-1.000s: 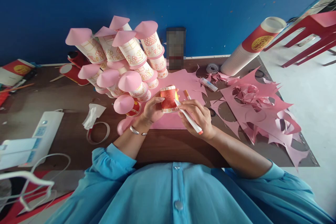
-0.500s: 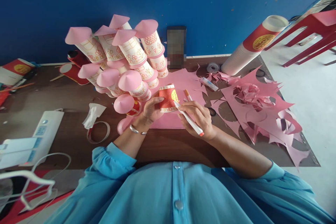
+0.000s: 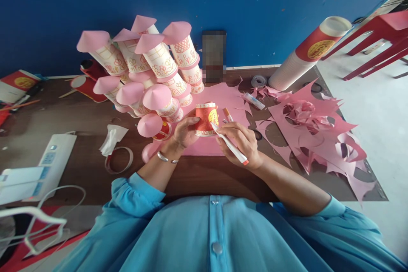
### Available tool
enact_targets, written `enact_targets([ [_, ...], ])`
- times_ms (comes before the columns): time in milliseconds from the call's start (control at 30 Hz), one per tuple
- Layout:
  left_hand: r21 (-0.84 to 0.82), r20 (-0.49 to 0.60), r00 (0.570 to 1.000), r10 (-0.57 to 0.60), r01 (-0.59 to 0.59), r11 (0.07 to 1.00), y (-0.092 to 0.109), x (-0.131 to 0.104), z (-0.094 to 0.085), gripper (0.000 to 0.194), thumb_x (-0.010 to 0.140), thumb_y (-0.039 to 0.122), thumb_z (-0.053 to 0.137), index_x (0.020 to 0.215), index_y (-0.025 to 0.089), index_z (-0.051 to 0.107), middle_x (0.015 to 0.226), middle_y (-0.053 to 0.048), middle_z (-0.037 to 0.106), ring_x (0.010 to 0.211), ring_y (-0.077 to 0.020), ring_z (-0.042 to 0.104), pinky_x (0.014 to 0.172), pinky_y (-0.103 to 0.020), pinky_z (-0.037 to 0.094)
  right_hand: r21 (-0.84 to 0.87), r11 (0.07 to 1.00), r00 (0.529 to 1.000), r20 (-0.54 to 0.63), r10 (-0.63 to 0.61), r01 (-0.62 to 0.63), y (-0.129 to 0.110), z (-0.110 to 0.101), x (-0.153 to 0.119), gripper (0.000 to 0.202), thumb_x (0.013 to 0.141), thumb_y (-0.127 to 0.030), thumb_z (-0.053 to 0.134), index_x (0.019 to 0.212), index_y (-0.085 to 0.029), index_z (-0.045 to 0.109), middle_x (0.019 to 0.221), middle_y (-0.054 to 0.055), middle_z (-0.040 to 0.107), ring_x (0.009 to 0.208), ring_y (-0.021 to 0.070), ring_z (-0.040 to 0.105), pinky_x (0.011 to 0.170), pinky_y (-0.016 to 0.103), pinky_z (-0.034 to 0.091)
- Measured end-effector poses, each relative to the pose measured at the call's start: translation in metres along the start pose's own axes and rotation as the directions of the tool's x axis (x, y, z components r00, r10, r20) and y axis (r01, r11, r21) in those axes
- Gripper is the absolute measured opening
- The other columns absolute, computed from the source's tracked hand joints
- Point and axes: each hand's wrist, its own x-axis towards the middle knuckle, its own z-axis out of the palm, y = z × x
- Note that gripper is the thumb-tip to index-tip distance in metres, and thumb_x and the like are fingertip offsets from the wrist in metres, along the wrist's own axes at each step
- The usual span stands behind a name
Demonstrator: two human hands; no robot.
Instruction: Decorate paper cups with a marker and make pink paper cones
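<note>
My left hand (image 3: 185,132) grips a red paper cup (image 3: 204,121) with a yellow round emblem and white bands at its rims; small drawings mark the lower band. In my right hand (image 3: 244,142) is a white marker (image 3: 232,148) with an orange end, its tip at the lower right of the cup's emblem. Behind the cup lies pink paper (image 3: 219,97), with an orange-capped marker (image 3: 228,114) on it. Left of my hands stand several decorated white paper cups (image 3: 162,63) stacked as towers under pink paper cones (image 3: 157,97).
At right, pink paper scraps (image 3: 306,136) spread near a tall stack of paper cups (image 3: 307,61). A phone (image 3: 214,57) leans on the blue wall. Tape rolls, a glue stick (image 3: 254,100), scissors handles and a white power strip (image 3: 55,157) lie around the table (image 3: 191,178).
The red cup has turned slightly in my left hand and shifted a little to the right, so more of its emblem shows. My right hand with the marker has hardly moved.
</note>
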Motion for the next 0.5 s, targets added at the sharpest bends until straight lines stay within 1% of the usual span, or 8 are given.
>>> enact_targets([
  [133,0.014,0.028,1.000,-0.008,0.008,1.000,0.0008,0.0001,0.0015,0.070,0.075,0.037,0.079,0.142,0.023,0.066,0.132,-0.013,0.076,0.129,-0.0389,0.067,0.107,-0.053,0.053,-0.001,1.000,1.000,-0.002,0.006,-0.006,-0.0003,0.0002,0.0003,0.031,0.098,-0.012,0.064,0.127,-0.022,0.061,0.095,0.006,0.079,0.085,0.0202,0.078,0.074,0.031,0.065],
  [233,0.018,0.039,0.999,-0.007,0.006,1.000,0.0009,-0.0001,0.0013,0.073,0.075,0.036,0.081,0.144,0.023,0.065,0.133,-0.013,0.076,0.130,-0.0384,0.067,0.108,-0.052,0.053,-0.006,1.000,1.000,-0.001,0.005,-0.005,-0.0011,0.0001,0.0009,0.028,0.098,-0.012,0.064,0.124,-0.022,0.061,0.095,0.006,0.079,0.084,0.0196,0.078,0.073,0.030,0.065],
  [500,0.000,0.019,1.000,-0.019,0.019,1.000,0.0007,-0.0010,-0.0004,0.075,0.073,0.031,0.080,0.146,0.022,0.063,0.133,-0.012,0.076,0.130,-0.0387,0.067,0.109,-0.053,0.054,-0.018,1.000,0.999,-0.026,0.020,-0.020,-0.0003,-0.0011,0.0011,0.032,0.095,-0.012,0.067,0.125,-0.023,0.063,0.092,0.004,0.078,0.078,0.0188,0.076,0.071,0.029,0.064],
])
